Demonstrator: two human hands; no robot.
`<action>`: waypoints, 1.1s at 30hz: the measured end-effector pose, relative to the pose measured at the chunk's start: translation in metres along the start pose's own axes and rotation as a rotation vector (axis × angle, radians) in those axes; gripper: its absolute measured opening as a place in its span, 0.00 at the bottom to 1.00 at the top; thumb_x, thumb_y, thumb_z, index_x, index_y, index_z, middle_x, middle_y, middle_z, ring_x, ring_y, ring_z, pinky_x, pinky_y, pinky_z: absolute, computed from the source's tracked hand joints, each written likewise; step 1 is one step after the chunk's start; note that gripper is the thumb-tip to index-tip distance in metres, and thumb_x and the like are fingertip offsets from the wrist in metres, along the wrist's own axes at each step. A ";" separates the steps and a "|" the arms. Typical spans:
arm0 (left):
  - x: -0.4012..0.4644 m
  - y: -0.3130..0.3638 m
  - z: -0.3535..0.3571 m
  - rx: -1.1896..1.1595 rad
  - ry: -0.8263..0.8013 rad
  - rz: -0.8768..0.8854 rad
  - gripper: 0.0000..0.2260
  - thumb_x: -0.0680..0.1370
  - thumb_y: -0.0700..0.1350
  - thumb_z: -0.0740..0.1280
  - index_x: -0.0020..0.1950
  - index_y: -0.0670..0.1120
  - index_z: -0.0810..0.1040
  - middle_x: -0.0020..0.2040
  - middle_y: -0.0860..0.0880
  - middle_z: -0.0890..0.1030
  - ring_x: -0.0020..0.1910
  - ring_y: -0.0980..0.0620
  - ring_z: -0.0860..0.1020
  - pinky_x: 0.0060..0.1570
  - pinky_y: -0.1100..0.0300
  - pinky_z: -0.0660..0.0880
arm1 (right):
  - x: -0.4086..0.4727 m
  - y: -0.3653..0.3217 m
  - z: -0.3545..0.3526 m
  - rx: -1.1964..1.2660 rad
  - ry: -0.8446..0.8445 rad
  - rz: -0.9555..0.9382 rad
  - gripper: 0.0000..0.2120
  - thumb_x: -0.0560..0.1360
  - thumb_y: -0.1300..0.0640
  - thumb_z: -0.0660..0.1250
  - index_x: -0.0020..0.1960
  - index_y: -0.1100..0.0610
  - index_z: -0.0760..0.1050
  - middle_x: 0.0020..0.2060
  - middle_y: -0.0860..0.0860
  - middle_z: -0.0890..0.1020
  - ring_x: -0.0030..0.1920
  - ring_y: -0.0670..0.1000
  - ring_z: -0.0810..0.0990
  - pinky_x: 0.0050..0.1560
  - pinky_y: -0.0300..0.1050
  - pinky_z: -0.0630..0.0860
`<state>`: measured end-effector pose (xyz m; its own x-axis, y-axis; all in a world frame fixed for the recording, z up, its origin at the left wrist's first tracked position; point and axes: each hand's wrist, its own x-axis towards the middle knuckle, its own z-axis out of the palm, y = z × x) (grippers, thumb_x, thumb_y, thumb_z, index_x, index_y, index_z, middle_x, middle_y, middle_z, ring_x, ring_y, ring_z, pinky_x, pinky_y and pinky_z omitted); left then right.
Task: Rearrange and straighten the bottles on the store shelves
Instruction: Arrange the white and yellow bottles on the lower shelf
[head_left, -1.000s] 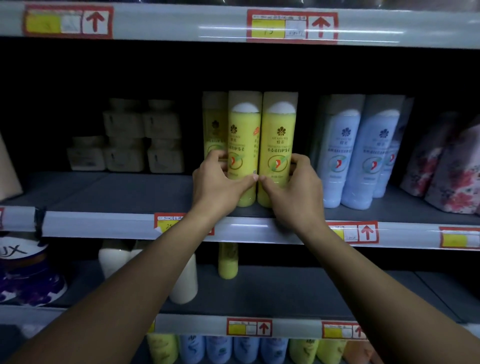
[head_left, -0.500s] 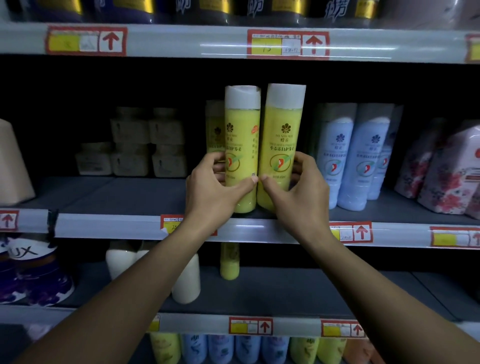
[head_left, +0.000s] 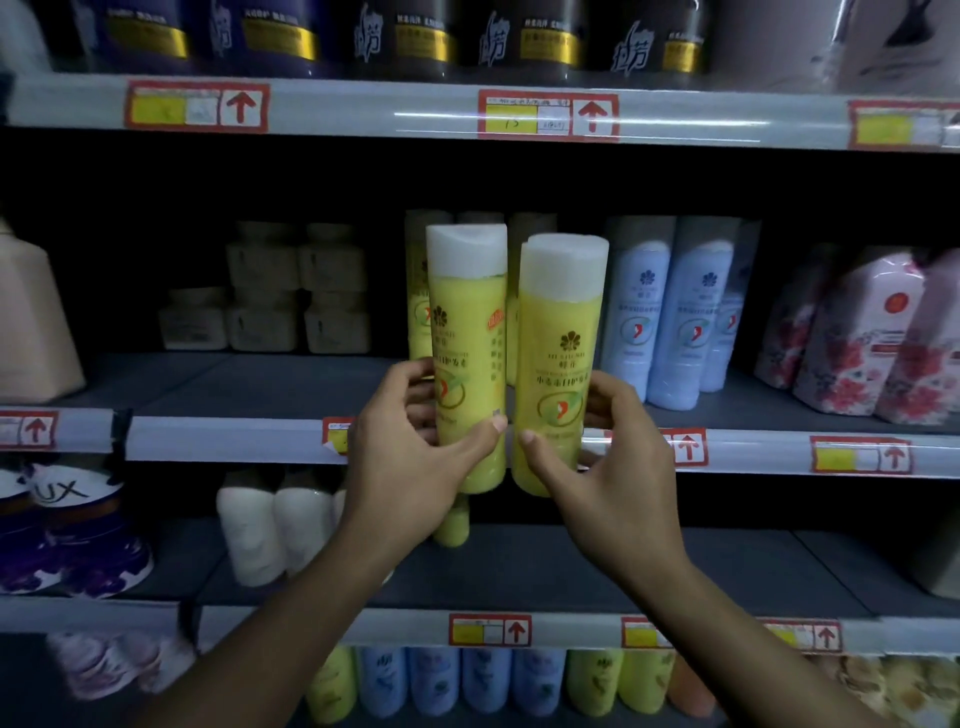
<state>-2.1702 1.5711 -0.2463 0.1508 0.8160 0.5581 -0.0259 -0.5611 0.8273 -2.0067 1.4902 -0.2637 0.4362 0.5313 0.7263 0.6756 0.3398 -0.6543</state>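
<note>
Two yellow bottles with white caps are held side by side in the air, out in front of the middle shelf's edge (head_left: 234, 441). My left hand (head_left: 415, 457) grips the left yellow bottle (head_left: 467, 338) near its base. My right hand (head_left: 608, 467) grips the right yellow bottle (head_left: 561, 332) the same way. Both bottles are upright, caps up. More yellow bottles (head_left: 418, 291) stand behind them, deeper on the shelf, partly hidden.
Pale blue bottles (head_left: 670, 312) stand right of the yellow ones, then floral pink pouches (head_left: 857, 338). Small cream jars (head_left: 270, 301) sit at the back left. Dark containers line the top shelf (head_left: 363, 109). White bottles (head_left: 260, 525) and a yellow one stand on the lower shelf.
Both hands have lifted the two yellow bottles off the middle shelf and drawn them out toward me; their bases now hang below the shelf's front edge. The view has tilted upward.
</note>
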 end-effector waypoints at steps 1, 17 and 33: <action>-0.007 -0.002 0.000 -0.004 -0.006 -0.006 0.28 0.69 0.45 0.83 0.66 0.53 0.77 0.54 0.55 0.85 0.50 0.60 0.85 0.49 0.57 0.84 | -0.006 0.003 -0.002 0.006 -0.007 -0.006 0.26 0.71 0.50 0.80 0.66 0.48 0.75 0.56 0.41 0.83 0.59 0.42 0.82 0.54 0.50 0.83; -0.085 -0.109 0.004 0.161 -0.049 -0.135 0.28 0.67 0.45 0.84 0.61 0.62 0.76 0.53 0.62 0.83 0.52 0.63 0.83 0.48 0.61 0.83 | -0.093 0.087 0.006 -0.077 -0.269 0.063 0.30 0.73 0.52 0.78 0.70 0.39 0.69 0.58 0.40 0.76 0.60 0.42 0.79 0.53 0.47 0.81; -0.083 -0.192 0.017 0.195 -0.154 -0.216 0.27 0.67 0.53 0.81 0.63 0.56 0.75 0.56 0.59 0.84 0.56 0.59 0.84 0.53 0.49 0.84 | -0.117 0.162 0.044 -0.080 -0.432 0.130 0.29 0.76 0.50 0.76 0.73 0.48 0.68 0.61 0.45 0.76 0.62 0.38 0.75 0.56 0.35 0.76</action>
<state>-2.1605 1.6089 -0.4528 0.2805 0.8966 0.3428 0.2105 -0.4059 0.8894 -1.9742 1.5172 -0.4635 0.2439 0.8463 0.4736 0.6828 0.1970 -0.7035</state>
